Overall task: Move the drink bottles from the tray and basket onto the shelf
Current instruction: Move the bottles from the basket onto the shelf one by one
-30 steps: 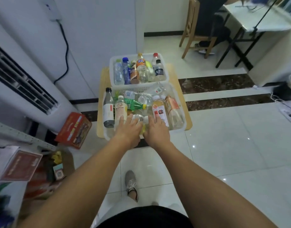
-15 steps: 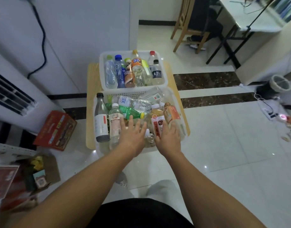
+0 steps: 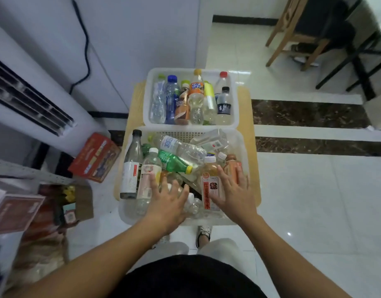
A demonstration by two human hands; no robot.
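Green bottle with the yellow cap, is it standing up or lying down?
Lying down. The green bottle lies on its side across other bottles in the near basket.

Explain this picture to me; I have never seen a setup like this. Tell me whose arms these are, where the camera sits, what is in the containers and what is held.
There is no machine here. The two bare arms belong to a person, and the one picture comes from a wide-angle camera worn on that person's head, looking down. The left hand and the right hand are spread open over the near clear plastic basket. It holds a jumble of drink bottles, among them a green plastic bottle with a yellow cap on its side and a tall clear bottle with a black cap. Behind it, the white plastic tray holds a row of more bottles. Both sit on a light wooden table. Neither hand grips anything.
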